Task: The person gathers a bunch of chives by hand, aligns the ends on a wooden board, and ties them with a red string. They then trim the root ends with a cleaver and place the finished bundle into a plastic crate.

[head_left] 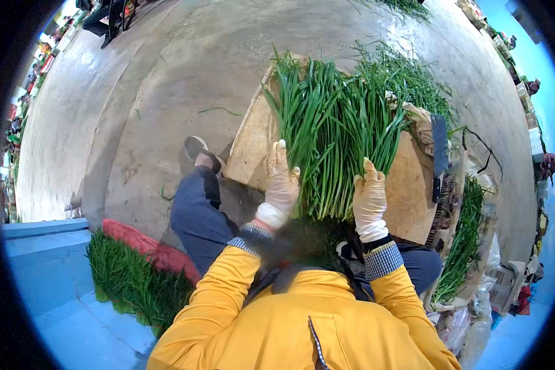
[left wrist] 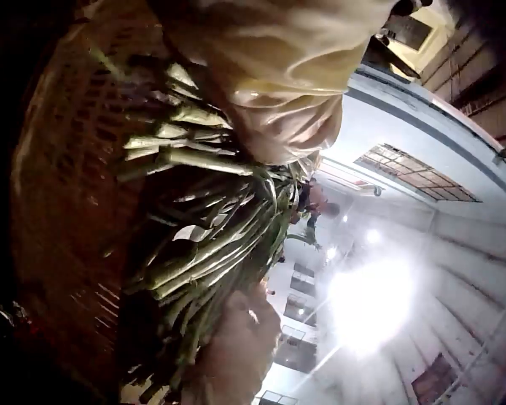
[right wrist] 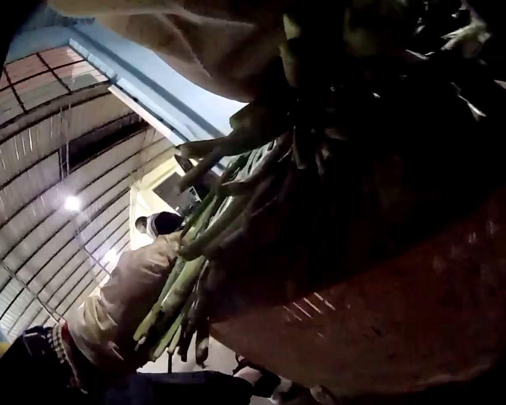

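"What's closest to you?"

"The yellow jacket (head_left: 302, 320), filling the bottom of my head view. Past it, the greens (head_left: 333, 129) lie in a thick layer on the board (head_left: 251, 145), stem ends towards the wearer, leaf tips pointing away."

"And the hands?"

"Both gloved, one on each side of the stems. On the left hand (head_left: 280, 188) I see the fingers extended along the near left edge. The right hand (head_left: 370, 200) is opposite, fingers up and only slightly bent, against the right edge."

"Clamped on anything?"

"No, I read both sets of fingers as open, laid against the greens. My wrist views are dark, but they show cut stem ends between the gloves and a woven basket (left wrist: 59, 202) beside them."

"What's around the board?"

"The knife (head_left: 439, 148) is at its right edge, beside a crumpled cloth (head_left: 420, 126). A looser pile (head_left: 407, 77) sits beyond, on the far right. Bundles (head_left: 135, 277) lie low on my left with a red cover (head_left: 148, 246) along them, and more leaves (head_left: 465, 240) are right of the wearer's knee."
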`<action>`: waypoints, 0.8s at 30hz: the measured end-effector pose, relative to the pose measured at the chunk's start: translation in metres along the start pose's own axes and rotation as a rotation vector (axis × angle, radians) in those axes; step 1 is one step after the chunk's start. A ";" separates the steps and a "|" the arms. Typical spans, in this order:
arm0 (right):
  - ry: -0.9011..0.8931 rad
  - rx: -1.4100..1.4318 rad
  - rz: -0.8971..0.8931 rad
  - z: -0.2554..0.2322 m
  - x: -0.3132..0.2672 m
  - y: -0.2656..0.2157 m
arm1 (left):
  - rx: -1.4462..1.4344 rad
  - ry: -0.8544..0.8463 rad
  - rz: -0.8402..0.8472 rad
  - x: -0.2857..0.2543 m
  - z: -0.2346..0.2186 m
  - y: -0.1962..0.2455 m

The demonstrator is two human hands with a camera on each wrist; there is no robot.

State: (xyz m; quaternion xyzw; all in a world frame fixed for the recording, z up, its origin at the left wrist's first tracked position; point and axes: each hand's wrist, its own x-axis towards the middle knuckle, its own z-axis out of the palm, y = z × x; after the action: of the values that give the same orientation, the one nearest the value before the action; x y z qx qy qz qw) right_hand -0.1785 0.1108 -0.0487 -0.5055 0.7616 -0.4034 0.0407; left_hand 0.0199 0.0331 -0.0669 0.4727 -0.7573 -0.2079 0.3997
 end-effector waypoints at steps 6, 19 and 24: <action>-0.202 -0.298 -0.112 -0.021 0.008 -0.045 | -0.002 0.026 -0.016 -0.001 0.003 0.000; -0.379 -0.028 0.193 0.020 0.018 -0.094 | -0.005 0.055 0.033 -0.001 0.007 -0.005; -0.253 0.383 -0.160 -0.007 -0.014 -0.099 | -0.081 -0.027 -0.057 0.001 0.006 0.010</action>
State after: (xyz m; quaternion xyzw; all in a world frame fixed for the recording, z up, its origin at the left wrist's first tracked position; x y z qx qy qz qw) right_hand -0.1021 0.1100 0.0166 -0.5938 0.6176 -0.4759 0.1988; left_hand 0.0095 0.0364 -0.0634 0.4746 -0.7398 -0.2560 0.4023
